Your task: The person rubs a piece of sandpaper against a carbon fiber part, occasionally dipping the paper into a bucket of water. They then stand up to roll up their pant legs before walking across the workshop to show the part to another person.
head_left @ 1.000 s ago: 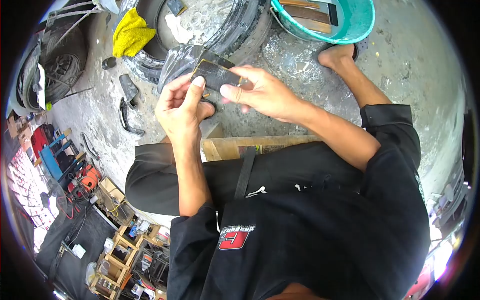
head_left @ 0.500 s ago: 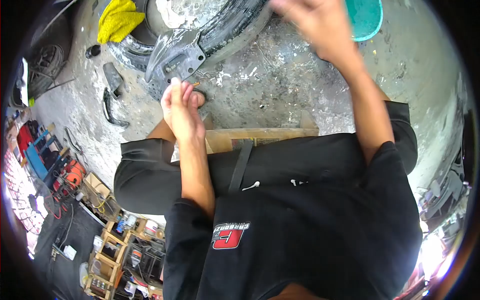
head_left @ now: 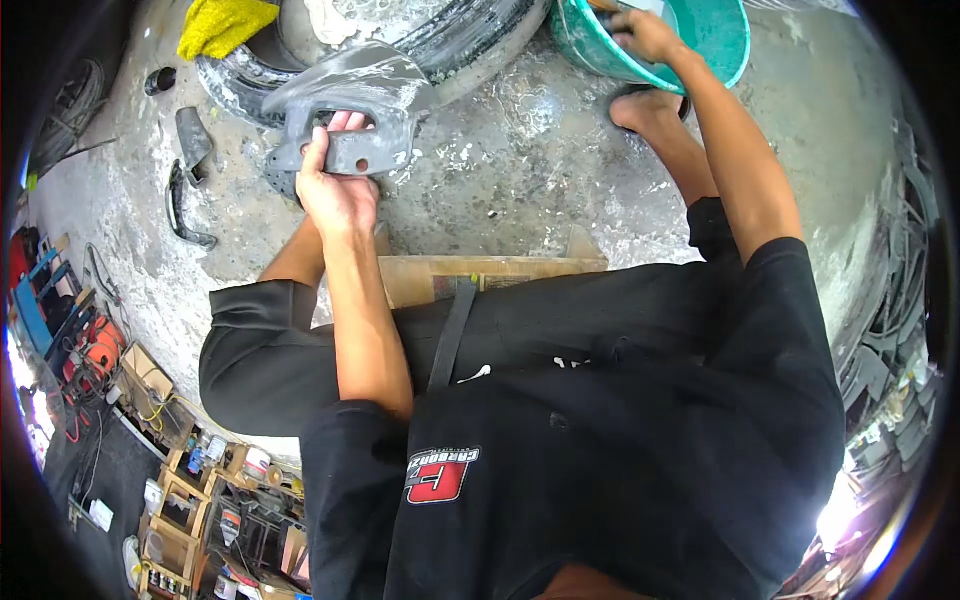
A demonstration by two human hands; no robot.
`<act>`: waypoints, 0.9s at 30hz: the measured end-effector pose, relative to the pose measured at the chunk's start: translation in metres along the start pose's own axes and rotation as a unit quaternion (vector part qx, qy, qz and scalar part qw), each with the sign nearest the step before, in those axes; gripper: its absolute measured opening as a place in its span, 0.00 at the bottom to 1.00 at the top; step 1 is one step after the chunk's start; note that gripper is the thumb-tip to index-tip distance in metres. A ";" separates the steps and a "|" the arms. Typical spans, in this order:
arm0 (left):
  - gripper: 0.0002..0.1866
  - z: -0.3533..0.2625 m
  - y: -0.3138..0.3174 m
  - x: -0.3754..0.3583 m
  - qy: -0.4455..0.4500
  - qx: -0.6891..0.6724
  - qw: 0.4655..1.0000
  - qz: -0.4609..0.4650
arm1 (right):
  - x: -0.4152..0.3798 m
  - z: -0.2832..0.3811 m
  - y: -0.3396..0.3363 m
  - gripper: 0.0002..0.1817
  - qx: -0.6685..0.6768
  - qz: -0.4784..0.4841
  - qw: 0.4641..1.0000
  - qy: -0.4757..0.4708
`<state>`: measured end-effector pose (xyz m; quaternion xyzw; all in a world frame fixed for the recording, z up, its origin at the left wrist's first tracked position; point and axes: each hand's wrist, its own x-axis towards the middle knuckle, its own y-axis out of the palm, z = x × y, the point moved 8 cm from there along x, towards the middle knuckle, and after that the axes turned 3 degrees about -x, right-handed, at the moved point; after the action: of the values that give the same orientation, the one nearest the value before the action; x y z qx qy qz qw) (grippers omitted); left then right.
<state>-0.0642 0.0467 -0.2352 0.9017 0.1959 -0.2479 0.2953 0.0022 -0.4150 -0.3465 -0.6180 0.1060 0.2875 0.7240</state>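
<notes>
My left hand (head_left: 338, 195) grips a grey carbon-fibre panel (head_left: 385, 90), a curved piece with holes, its fingers passing through the cut-out and its thumb lying over the edge. Dull pale smears cover the panel's surface. Over at the upper right, my right hand (head_left: 648, 38) reaches into a teal bucket (head_left: 735, 45). Its fingers are bent around something brownish, too hidden to name. Beneath the panel lies a black tyre (head_left: 475, 45), streaked with white.
A yellow cloth (head_left: 225, 25) rests on the tyre's left side. Black curved parts (head_left: 185, 205) lie on the stained concrete floor (head_left: 520, 190). A low wooden stool (head_left: 540, 265) is under me. Wooden shelving (head_left: 180, 520) with bottles and tools stands lower left; dark panels (head_left: 870, 370) are stacked right.
My left hand has taken hold of the panel, which has been tilted and raised off the tyre. My right hand has moved from beside the bucket into it.
</notes>
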 end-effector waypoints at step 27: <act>0.17 0.019 0.021 0.020 -0.170 -0.068 0.977 0.107 | -0.116 0.254 -0.060 0.14 0.323 -0.297 0.898 -0.006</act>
<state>-0.0435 0.0231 -0.2503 0.8396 0.0622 -0.3508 0.4100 -0.1107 -0.2094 -0.1834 -0.3512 0.0004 0.0125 0.9362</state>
